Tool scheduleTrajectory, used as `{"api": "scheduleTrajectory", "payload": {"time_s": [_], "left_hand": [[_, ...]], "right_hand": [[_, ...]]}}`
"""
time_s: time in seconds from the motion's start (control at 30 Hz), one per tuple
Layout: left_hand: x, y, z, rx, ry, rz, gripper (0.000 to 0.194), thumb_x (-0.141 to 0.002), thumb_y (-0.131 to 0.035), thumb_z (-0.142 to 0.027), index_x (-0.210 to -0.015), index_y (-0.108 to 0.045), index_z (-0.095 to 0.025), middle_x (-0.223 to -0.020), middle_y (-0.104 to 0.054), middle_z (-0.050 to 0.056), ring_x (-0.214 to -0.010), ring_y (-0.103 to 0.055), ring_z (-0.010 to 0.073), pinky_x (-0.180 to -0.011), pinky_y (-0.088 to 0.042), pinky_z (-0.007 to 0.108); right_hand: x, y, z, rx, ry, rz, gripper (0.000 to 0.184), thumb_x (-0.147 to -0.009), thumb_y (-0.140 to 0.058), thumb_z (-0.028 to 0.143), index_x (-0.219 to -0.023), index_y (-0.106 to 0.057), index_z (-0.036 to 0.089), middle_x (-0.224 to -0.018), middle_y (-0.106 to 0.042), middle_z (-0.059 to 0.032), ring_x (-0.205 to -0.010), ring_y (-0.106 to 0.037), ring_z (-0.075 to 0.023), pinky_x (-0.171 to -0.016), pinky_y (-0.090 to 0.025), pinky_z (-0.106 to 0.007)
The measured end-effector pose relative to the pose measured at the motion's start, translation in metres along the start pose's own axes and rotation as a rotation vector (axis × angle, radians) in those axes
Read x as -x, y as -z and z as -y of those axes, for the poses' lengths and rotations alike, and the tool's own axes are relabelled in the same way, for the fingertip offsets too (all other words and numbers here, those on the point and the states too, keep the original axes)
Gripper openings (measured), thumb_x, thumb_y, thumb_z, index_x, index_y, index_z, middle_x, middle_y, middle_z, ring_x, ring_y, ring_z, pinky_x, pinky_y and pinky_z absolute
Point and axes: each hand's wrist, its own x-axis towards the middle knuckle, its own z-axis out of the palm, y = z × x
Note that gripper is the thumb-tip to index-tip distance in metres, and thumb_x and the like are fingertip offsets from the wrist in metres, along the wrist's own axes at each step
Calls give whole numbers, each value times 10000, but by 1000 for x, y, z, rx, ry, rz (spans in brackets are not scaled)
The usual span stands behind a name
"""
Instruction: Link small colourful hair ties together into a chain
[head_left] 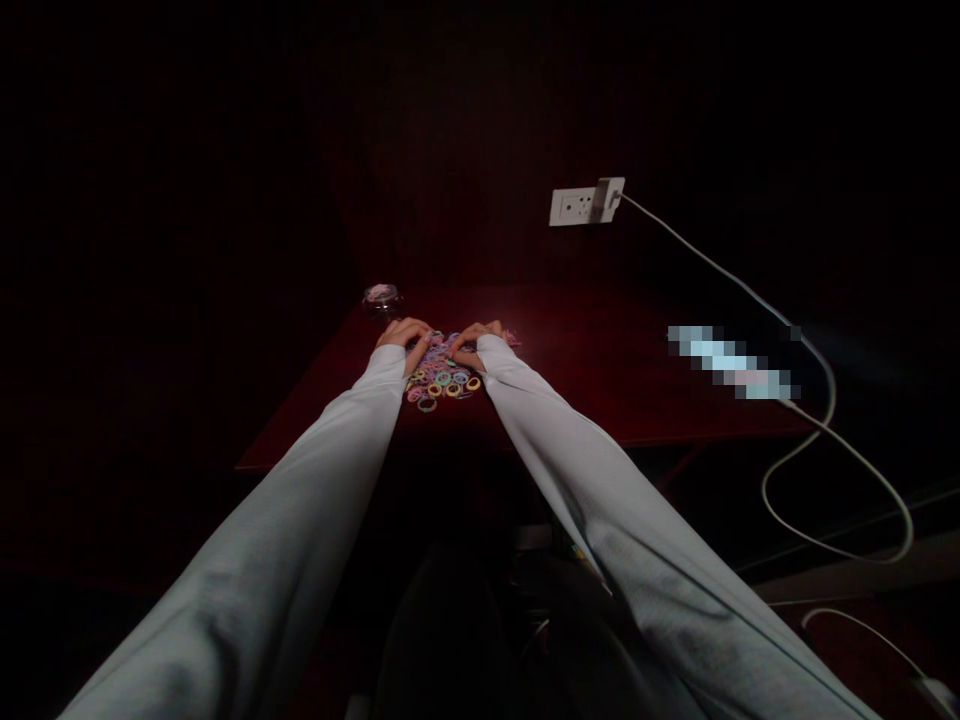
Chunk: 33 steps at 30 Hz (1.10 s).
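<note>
A pile of small coloured hair ties (444,378), in pink, yellow, green and purple, lies spread on the dark red table. At its left side is my left hand (405,333), with curved fingers and the thumb drawn together at the ties. My right hand (478,334) bends in from the other side, its finger and thumb tips close together among them. How many ties each hand pinches is too small to tell. A few pink hair ties (513,338) show just past my right hand. Beyond my left hand stands a clear jar (382,302) with something pink at its top.
The dark red table (577,400) ends at a near edge in front of my knees. A blurred-out bright object (731,362) lies on the right, joined to a white cable (832,385). That cable runs to a plug (609,193) in the wall socket (574,206).
</note>
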Motion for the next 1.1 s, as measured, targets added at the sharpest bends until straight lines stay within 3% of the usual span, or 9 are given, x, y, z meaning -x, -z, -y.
{"api": "scheduleTrajectory", "payload": {"time_s": [0.3,0.53,0.7,0.9,1.1], "left_hand": [[2,5,-4,-6,7,21,265,-1034,-552,-368,-811,-617,-240,-1104,-784,60,-981,-655,247,-945,-519,422],[4,5,-13,-25,1,36,365,-1098,-434,-463,-997,-725,-266,-1190,-771,47,-1056,-631,256,-1028,-494,427],[6,5,-16,-25,-40,73,414,-1099,-442,-528,-981,-742,-267,-1179,-772,50,-1048,-623,254,-1013,-503,413],[6,5,-14,-58,-30,97,370,-1092,-455,-457,-1031,-762,-259,-1208,-767,61,-1067,-608,263,-1032,-499,440],[5,6,-13,-60,-41,61,346,-1095,-457,-418,-1005,-749,-255,-1198,-763,58,-1038,-608,255,-1015,-504,432]], "right_hand": [[-5,-2,-4,-65,-5,-43,68,-818,-871,246,-797,-832,298,-996,-748,-8,-1190,-532,-271,-1054,-390,-408],[3,6,8,-68,108,-36,44,-877,-834,304,-843,-830,278,-964,-737,-8,-1124,-518,-235,-1035,-354,-359],[9,11,17,-30,169,-8,93,-902,-814,345,-845,-833,274,-979,-762,-9,-1103,-509,-240,-1027,-351,-378],[9,9,16,-20,179,14,82,-917,-797,341,-880,-835,278,-989,-765,-7,-1083,-503,-235,-1000,-349,-374],[11,9,15,-15,193,20,202,-919,-811,469,-1009,-817,288,-995,-754,-18,-1079,-491,-249,-996,-337,-375]]}}
